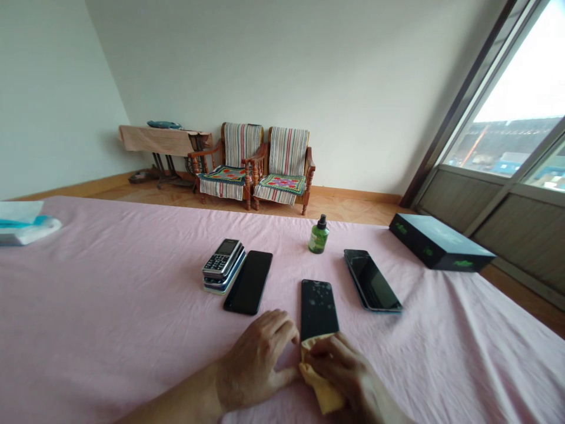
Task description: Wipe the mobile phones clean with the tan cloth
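A black smartphone [318, 303] lies screen up on the pink cloth, with whitish spots or droplets near its top end. My right hand [348, 371] is closed on a yellow cloth [324, 388] and presses it against the phone's lower part, which is hidden beneath. Beside the phone's left edge rests my left hand [260, 353], its fingers bent and the thumb spread away from them. The thumb and index fingertips reach the phone's edge or lie very close to it; I cannot tell which. Nothing is seen inside the left hand.
Left of the phone are another black smartphone [251, 281] and a stack of phones topped by a keypad phone [223, 257]. Farther back stands a green spray bottle [318, 237]. More phones [373, 281] lie stacked at right, near a black box [441, 242]. A tissue pack [26, 227] sits far left.
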The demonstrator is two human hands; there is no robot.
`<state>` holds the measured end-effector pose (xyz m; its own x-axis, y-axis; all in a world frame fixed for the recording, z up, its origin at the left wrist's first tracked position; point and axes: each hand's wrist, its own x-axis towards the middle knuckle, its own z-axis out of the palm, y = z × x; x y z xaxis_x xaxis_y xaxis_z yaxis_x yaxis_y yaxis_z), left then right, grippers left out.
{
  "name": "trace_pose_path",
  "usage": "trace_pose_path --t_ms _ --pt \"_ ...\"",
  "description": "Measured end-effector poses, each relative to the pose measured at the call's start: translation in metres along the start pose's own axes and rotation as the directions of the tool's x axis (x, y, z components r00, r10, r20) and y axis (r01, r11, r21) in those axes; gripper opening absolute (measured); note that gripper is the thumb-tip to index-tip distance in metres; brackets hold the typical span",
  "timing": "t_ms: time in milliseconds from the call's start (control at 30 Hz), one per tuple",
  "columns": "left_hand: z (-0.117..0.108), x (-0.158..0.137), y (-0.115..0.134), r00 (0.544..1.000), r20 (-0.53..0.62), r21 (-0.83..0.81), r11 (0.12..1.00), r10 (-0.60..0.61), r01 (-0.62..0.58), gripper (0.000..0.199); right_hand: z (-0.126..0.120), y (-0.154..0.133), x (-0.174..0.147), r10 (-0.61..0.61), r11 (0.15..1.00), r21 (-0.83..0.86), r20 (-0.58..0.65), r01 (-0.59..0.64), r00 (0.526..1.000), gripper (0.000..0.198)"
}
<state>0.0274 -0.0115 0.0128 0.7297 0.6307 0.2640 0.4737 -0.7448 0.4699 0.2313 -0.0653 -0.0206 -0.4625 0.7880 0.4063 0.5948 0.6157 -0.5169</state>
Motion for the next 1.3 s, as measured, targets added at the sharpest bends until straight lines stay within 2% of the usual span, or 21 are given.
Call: trace_pose_path --t_ms 100,233,500,633,800,1033,1300 --pt "-0.002 0.001 0.0 1.0 0.015 -0.027 0.999 0.019 -0.019 0.036 -0.007 0.005 0.013 0.114 0.99 -0.08 -0.047 -0.118 0.992 0.03" --pt "-0.003 0.001 -0.002 0.998 0.019 -0.041 0.998 0.054 -0.054 0.046 -0.011 0.024 0.037 0.149 0.968 -0.181 -0.15 -0.175 0.977 0.031" --pt "-0.004 0.001 -0.004 0.995 -0.009 -0.078 0.992 0.097 -0.098 0.05 -0.007 0.033 0.074 0.188 0.951 -0.22 -0.139 -0.216 0.972 0.035" --pt "-0.004 0.001 -0.004 0.995 -0.007 -0.077 0.992 0.098 -0.098 0.05 -0.011 0.04 0.072 0.224 0.932 -0.253 -0.165 -0.261 0.961 0.037" --pt "-0.005 0.001 -0.003 0.995 0.017 -0.041 0.994 0.102 -0.101 0.052 -0.017 0.063 0.062 0.254 0.893 -0.311 -0.251 -0.326 0.934 0.037" --pt "-0.005 0.001 -0.001 0.993 0.015 0.007 0.993 0.114 -0.114 0.052 -0.013 0.075 0.058 0.285 0.905 -0.212 -0.339 -0.368 0.897 0.036" --pt "0.0 -0.003 0.004 0.991 -0.038 0.044 0.991 0.127 -0.125 0.049 -0.009 0.073 0.068 0.255 0.932 -0.17 -0.317 -0.32 0.913 0.037"
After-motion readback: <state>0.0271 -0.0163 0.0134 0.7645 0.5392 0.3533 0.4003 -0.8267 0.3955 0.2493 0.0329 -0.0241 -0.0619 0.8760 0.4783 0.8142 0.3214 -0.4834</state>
